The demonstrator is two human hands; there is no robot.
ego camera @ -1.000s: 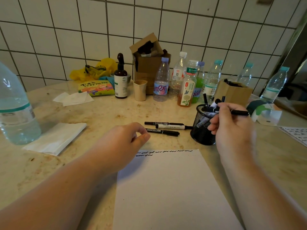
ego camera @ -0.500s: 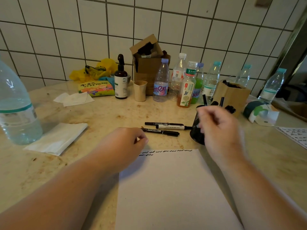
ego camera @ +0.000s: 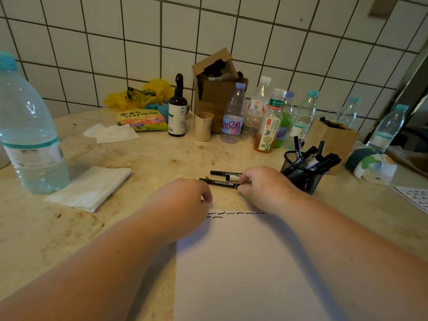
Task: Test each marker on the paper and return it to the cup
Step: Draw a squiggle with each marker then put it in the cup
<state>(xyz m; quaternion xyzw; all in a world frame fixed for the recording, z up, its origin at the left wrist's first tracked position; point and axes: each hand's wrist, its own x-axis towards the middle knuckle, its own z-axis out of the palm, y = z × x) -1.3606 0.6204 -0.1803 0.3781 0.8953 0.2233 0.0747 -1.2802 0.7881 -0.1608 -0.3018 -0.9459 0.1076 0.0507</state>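
Note:
A white sheet of paper [ego camera: 245,269] lies in front of me with short black squiggles along its top edge. Three markers lie on the table just beyond it: a black one nearest [ego camera: 217,182], a white-barrelled one [ego camera: 232,178] and another black one [ego camera: 223,173] behind. My right hand [ego camera: 264,188] rests on their right ends, thumb and fingers pinching the nearest black marker. My left hand [ego camera: 183,200] sits curled at the paper's top left corner, holding nothing. A black mesh cup [ego camera: 301,174] with several markers stands to the right of my right hand.
A large water bottle [ego camera: 27,133] and a folded tissue [ego camera: 90,188] are at the left. A row of bottles [ego camera: 268,121], a brown spray bottle [ego camera: 177,112], a beige cup [ego camera: 203,126] and cardboard boxes [ego camera: 217,89] line the tiled wall. A written sheet [ego camera: 414,198] lies at the right edge.
My right hand dropped a black marker into the mesh cup, then swung left and down onto the markers lying on the table. My left hand stayed at the paper's corner.

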